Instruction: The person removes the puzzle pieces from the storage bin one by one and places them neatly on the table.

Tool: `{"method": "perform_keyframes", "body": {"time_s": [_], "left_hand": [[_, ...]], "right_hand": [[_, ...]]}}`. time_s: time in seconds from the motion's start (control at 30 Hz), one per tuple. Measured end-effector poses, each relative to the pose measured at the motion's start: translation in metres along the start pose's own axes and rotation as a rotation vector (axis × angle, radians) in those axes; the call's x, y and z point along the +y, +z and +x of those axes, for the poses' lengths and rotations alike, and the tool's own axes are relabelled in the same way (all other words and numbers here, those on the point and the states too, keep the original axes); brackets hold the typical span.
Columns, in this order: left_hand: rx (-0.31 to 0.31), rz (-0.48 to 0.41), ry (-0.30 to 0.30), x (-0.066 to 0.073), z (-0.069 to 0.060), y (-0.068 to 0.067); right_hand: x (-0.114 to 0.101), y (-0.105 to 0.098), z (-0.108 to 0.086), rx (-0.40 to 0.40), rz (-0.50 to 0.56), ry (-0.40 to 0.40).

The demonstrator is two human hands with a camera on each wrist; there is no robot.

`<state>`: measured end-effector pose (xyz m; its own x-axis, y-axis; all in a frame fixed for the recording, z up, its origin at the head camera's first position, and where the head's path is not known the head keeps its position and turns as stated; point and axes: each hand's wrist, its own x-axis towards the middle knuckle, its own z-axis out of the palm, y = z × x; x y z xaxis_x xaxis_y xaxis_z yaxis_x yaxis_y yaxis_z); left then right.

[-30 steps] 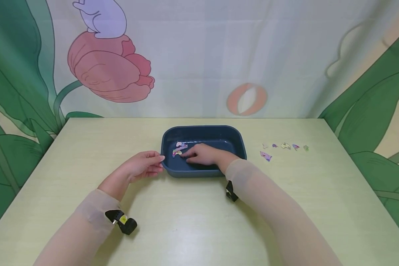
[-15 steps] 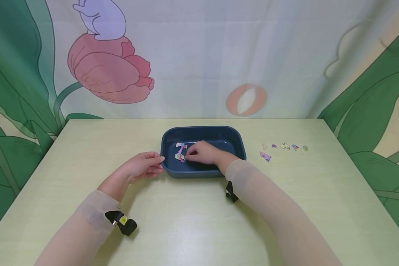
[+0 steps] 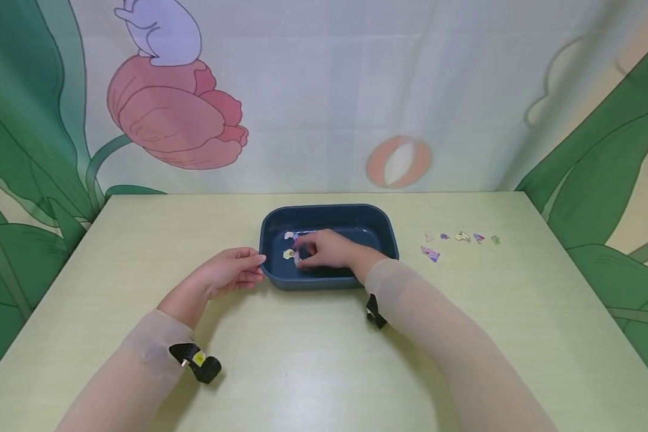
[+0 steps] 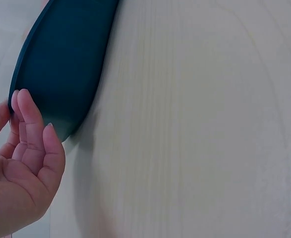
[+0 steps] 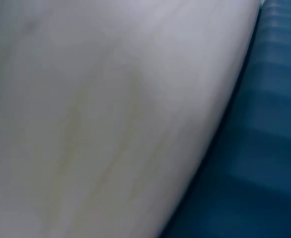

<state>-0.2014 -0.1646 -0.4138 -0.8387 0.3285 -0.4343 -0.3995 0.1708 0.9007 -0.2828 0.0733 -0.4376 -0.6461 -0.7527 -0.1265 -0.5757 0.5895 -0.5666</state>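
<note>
A dark blue tray [image 3: 329, 284] stands on the table, with small colourful pieces [image 3: 288, 254] lying at its left inside. My left hand [image 3: 234, 271] pinches the tray's left rim between thumb and fingers; the left wrist view shows this hand [image 4: 29, 163] at the edge of the tray [image 4: 66, 64]. Inside the tray, my right hand [image 3: 328, 249] has thumb and forefinger spread at the pieces, partly covering them; whether it grips one, I cannot tell. In the right wrist view only the tray's side [image 5: 254, 163] and the tabletop show, with no hand.
On the table [image 3: 302, 360] right of the tray lie several small pieces, among them a purple one [image 3: 431, 254], a pale yellow one [image 3: 462, 237] and a green one [image 3: 495, 240]. A printed curtain [image 3: 302, 90] hangs behind the table.
The pieces in the tray have shifted and spread under my right hand, whose thumb and forefinger have moved apart. My left hand stays at the rim.
</note>
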Motion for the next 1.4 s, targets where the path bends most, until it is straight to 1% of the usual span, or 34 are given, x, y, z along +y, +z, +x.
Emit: {"method": "perform_keyframes", "body": {"time_s": [0.07, 0.13, 0.23, 0.47, 0.67, 0.8, 0.9, 1.0, 1.23, 1.3, 1.4], "left_hand": [[-0.001, -0.003, 0.0, 0.0003, -0.0003, 0.0002], [-0.001, -0.004, 0.0, 0.0005, -0.0006, 0.0004], [0.002, -0.002, -0.002, 0.0001, -0.0002, 0.0006], [0.009, -0.004, -0.007, -0.0001, 0.0003, 0.0009], [0.015, 0.003, -0.007, -0.0001, 0.0, 0.0014], [0.01, 0.002, -0.009, -0.0004, 0.0007, 0.0023], [0.003, 0.008, -0.005, -0.0005, 0.0011, 0.002], [0.005, 0.012, -0.002, -0.0002, 0.0012, 0.001], [0.006, 0.007, -0.004, 0.0007, -0.0006, 0.0003], [0.01, 0.004, -0.006, 0.0006, -0.0011, 0.0007], [0.015, 0.004, -0.009, 0.0001, -0.0005, 0.0014]], "right_hand": [[-0.0009, 0.0006, 0.0009, -0.006, -0.061, 0.043], [-0.0019, 0.001, 0.002, -0.036, -0.123, 0.07], [-0.0015, 0.0022, 0.0031, -0.074, -0.178, 0.082], [-0.0021, 0.0011, 0.0022, -0.071, -0.15, 0.064], [-0.0023, -0.0005, 0.0013, -0.096, -0.17, 0.051], [0.0, -0.0016, -0.0003, -0.125, -0.115, 0.069], [0.0014, -0.0027, -0.0011, -0.131, -0.078, 0.065], [0.0009, -0.0035, -0.0014, -0.129, -0.087, 0.045], [-0.004, -0.0046, -0.0017, -0.093, -0.171, -0.021], [-0.004, -0.0042, -0.0018, -0.087, -0.153, -0.014], [-0.0007, -0.0035, -0.0034, -0.095, -0.078, 0.014]]}}
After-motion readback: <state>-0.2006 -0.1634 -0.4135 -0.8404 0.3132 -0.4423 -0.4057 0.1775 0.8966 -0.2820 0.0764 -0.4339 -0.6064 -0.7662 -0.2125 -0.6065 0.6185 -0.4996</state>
